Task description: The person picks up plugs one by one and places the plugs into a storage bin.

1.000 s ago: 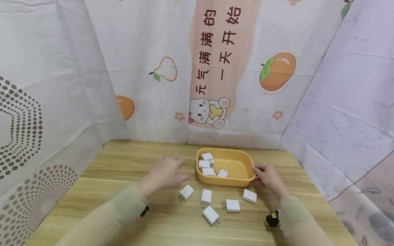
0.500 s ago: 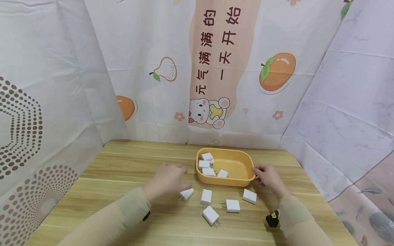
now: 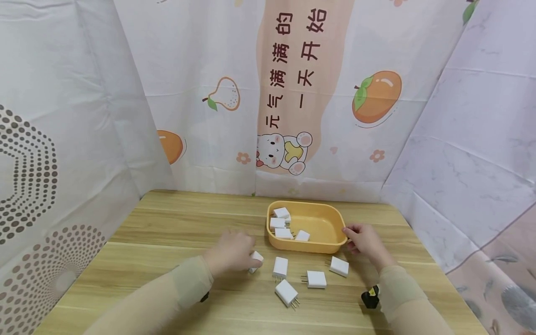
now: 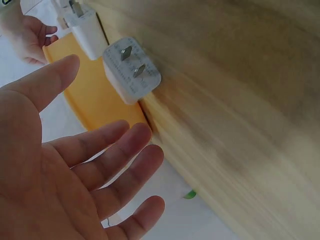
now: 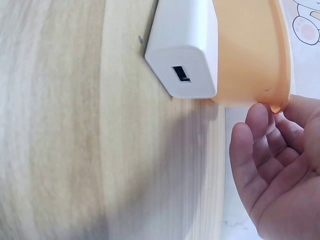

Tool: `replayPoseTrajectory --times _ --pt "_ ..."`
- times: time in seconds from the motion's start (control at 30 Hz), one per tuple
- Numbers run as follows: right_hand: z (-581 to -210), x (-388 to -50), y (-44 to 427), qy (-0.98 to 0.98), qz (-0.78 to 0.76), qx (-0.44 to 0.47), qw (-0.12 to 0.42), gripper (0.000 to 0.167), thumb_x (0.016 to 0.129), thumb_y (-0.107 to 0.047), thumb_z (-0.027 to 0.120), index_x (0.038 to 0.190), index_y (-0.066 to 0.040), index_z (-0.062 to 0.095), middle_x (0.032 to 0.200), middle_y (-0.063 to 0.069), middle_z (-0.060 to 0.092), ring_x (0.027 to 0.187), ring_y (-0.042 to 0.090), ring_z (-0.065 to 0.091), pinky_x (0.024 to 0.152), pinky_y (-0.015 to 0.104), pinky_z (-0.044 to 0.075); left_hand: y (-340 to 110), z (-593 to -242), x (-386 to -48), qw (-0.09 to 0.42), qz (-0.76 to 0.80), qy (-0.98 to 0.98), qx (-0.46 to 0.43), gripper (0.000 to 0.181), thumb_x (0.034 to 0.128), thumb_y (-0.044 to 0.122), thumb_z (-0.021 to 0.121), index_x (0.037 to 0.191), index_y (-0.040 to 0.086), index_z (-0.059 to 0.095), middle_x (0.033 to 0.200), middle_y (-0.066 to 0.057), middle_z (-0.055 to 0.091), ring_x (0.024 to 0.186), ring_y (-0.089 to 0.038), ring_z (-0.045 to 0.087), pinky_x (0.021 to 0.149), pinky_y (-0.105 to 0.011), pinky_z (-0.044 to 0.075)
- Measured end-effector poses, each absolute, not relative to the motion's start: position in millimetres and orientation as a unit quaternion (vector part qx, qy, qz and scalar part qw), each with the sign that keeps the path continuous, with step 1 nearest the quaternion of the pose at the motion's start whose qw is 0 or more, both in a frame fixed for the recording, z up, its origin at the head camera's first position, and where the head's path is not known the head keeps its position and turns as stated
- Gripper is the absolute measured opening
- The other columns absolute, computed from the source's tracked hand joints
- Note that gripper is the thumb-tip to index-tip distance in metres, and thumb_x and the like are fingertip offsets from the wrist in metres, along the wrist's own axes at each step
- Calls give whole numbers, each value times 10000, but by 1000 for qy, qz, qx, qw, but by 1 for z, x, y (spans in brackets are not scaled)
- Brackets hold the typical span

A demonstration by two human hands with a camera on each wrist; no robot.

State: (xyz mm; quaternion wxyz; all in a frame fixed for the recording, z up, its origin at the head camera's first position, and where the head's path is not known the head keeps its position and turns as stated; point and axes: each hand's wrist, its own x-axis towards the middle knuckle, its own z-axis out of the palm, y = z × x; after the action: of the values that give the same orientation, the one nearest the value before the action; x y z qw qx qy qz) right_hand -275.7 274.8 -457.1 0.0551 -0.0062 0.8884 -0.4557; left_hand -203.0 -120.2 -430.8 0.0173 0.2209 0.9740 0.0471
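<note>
My left hand [image 3: 231, 251] is at the leftmost white charger plug [image 3: 256, 262], partly covering it in the head view. In the left wrist view, thumb and fingers spread around that charger plug [image 4: 131, 70], whose two flat prongs face the camera; a gap shows between it and the fingertips. My right hand [image 3: 366, 243] pinches the right end of a yellow plastic basket [image 3: 320, 248] between thumb and fingers, as the right wrist view of the hand [image 5: 280, 165] also shows. Several white charger plugs [image 3: 278, 224] lie in the basket's left part.
More charger plugs lie on the wooden table [image 3: 176, 223] before the basket: one upright-lying [image 3: 280, 267], one nearer the front [image 3: 286, 293], one in the middle [image 3: 316, 279] and one by the right hand [image 3: 339, 266]. A printed curtain [image 3: 201, 153] hangs behind the table.
My left hand has moved right and down onto the leftmost charger plug, its fingers now about it. My right hand and the basket have stayed in place.
</note>
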Motion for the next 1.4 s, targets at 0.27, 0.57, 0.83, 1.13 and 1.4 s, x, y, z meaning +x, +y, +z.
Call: replayPoseTrajectory --times 0.27,0.57,0.83,1.13,1.4 --pt "-457 -275 275 888 -456 -6 55 380 1049 -226 580 1277 76 618 833 93 654 701 230 647 604 389 587 -115 -440 -208 25 44 975 215 419 796 542 766 637 215 557 650 67 519 612 -154 497 585 -393 428" --pt "-457 -275 275 885 -462 -4 57 381 1051 -232 574 1274 75 617 835 93 647 709 236 641 600 383 583 -107 -451 -214 58 33 979 192 329 754 437 797 733 177 597 690 40 530 583 -138 500 489 -327 431" --pt "-458 -276 275 886 -460 -4 57 370 1050 -221 575 1265 76 624 831 84 647 701 225 644 598 381 586 -102 -450 -212 63 14 980 191 324 740 393 818 746 155 598 689 24 525 577 -139 497 483 -320 434" --pt "-457 -276 276 886 -460 -8 55 375 1048 -209 577 1280 83 613 847 77 653 698 221 648 582 373 580 -103 -453 -213 65 14 979 192 336 748 403 822 738 157 592 685 31 523 573 -134 497 479 -311 432" --pt "-457 -275 275 885 -463 -7 55 379 1049 -216 580 1287 76 615 837 81 646 695 218 644 596 381 584 -104 -451 -211 64 30 978 195 325 753 385 827 753 146 607 686 33 526 578 -135 498 487 -307 434"
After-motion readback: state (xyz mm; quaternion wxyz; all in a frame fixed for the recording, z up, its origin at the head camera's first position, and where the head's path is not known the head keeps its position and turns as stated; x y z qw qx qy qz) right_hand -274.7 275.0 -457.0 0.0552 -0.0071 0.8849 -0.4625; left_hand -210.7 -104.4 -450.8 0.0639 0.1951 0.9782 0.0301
